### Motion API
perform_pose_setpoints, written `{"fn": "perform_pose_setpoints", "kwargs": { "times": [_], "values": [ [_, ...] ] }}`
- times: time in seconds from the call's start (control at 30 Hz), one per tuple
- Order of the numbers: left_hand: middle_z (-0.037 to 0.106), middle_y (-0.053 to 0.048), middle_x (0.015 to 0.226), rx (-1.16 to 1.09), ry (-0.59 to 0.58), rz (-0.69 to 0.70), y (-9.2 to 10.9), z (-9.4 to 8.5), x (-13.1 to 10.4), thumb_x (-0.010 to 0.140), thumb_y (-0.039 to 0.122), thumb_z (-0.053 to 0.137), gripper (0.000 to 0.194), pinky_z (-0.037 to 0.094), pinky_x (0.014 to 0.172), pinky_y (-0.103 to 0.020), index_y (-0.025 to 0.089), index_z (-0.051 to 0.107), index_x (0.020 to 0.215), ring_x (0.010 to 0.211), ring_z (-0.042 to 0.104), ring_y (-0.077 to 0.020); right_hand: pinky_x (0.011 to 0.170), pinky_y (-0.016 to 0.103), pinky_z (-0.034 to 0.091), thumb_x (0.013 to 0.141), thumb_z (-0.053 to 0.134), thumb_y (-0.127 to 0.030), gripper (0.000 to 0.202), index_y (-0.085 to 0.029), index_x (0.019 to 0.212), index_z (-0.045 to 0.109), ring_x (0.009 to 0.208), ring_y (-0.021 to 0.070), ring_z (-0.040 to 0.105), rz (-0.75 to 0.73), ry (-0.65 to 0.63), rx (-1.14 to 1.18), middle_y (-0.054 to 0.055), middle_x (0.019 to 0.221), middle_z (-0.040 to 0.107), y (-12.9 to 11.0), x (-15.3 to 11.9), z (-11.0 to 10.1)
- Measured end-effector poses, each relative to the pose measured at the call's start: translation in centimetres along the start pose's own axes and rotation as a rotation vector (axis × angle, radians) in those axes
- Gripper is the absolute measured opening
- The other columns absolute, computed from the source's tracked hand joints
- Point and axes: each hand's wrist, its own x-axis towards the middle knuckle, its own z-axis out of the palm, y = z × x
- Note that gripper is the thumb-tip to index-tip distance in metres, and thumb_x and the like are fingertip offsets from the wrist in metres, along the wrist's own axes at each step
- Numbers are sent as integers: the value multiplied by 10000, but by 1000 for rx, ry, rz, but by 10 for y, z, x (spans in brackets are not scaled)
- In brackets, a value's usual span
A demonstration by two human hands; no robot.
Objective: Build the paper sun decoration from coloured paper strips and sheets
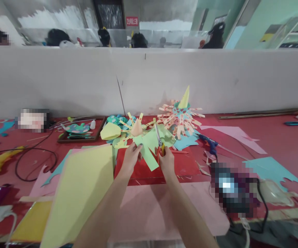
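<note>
So the thing being worked on is a sheet of light green craft paper (147,148), up off the table in the middle, right between the two hands. It's a plain, pale lime colour, flat-looking, with a straight-edged strip slanting down toward the person and a narrow wedge-shaped gap by the scissors. Left hand (131,156) has its left edge pinched, thumb near the top, other fingers mostly hidden. Right hand (167,159) has its fingers curled round the handles of a pair of scissors (158,137), silver blades pointing away from the person, yellow and red on the grips. Can't tell how far the blades are spread. Underneath is a red sheet (182,166), with a big pale yellow sheet (87,179) to the left. Just behind sits a peach paper cone (136,128) ringed by yellow strips, and right of that a spiky paper craft (181,119) topped with a yellow cone.
</note>
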Motion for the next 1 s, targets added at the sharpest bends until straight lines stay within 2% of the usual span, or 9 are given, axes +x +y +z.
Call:
{"fn": "perform_pose_setpoints", "kwargs": {
  "times": [0.07, 0.13, 0.23, 0.33, 0.5, 0.63, 0.77, 0.87, 1.0],
  "values": [
    [486, 58, 510, -6, 81, -16, -16, -5, -12, 726, 394, 527, 203, 385, 464, -240, 196, 484, 724, 436, 499, -117, 621, 277, 408, 752, 513, -446, 278, -186, 846, 540, 751, 184, 527, -54, 23, -150, 63, 867, 583, 3, -1, 3],
    [530, 38, 582, 71, 136, -35, -31, -6, -25, 749, 395, 501, 201, 408, 510, -258, 196, 501, 775, 485, 523, -130, 739, 325, 422, 717, 553, -348, 301, -162, 954, 557, 917, 236, 529, -117, 70, -261, 122, 1037, 568, 9, 0, 8],
    [547, 12, 648, 221, 267, -11, -50, 2, -39, 782, 380, 472, 184, 402, 564, -262, 199, 503, 777, 585, 539, -150, 887, 387, 377, 694, 565, -270, 329, -121, 987, 570, 1028, 276, 492, -161, 115, -336, 158, 1051, 565, 19, 3, 12],
    [545, 1, 668, 286, 250, 49, -60, 13, -45, 820, 393, 424, 204, 393, 587, -268, 202, 490, 789, 628, 537, -162, 927, 417, 348, 689, 558, -254, 343, -110, 1001, 564, 1067, 292, 464, -153, 172, -342, 172, 1066, 552, 27, 8, 11],
    [502, 28, 611, 278, 218, 94, -67, 20, -39, 832, 429, 414, 238, 382, 553, -259, 210, 470, 758, 544, 501, -141, 911, 428, 356, 706, 528, -269, 342, -104, 1005, 541, 1054, 299, 464, -125, 202, -304, 188, 1068, 532, 33, 13, 9],
    [486, 50, 533, 157, 224, 78, -69, 19, -36, 811, 447, 453, 247, 397, 508, -247, 208, 493, 766, 473, 496, -125, 909, 464, 338, 716, 499, -290, 378, -79, 1029, 509, 1033, 318, 461, -81, 242, -319, 212, 1054, 518, 36, 14, 11],
    [506, 60, 484, -89, 224, 4, -67, 20, -33, 767, 423, 529, 220, 428, 448, -247, 207, 506, 799, 410, 511, -121, 905, 457, 342, 735, 487, -308, 430, -35, 1067, 497, 1028, 323, 460, -58, 247, -323, 235, 1059, 510, 37, 16, 11],
    [561, 45, 535, -285, 205, 14, -68, 21, -29, 705, 407, 613, 269, 481, 477, -275, 195, 507, 831, 460, 570, -140, 915, 447, 342, 790, 432, -345, 421, -34, 1059, 520, 1040, 317, 458, -89, 230, -299, 241, 1077, 516, 38, 19, 7],
    [620, 5, 672, -444, 200, 24, -73, 21, -24, 642, 400, 674, 330, 503, 525, -289, 171, 492, 796, 560, 636, -166, 889, 422, 367, 825, 337, -259, 324, -83, 959, 573, 980, 278, 495, -82, 229, -251, 204, 1014, 550, 43, 25, 0]
  ]
}}
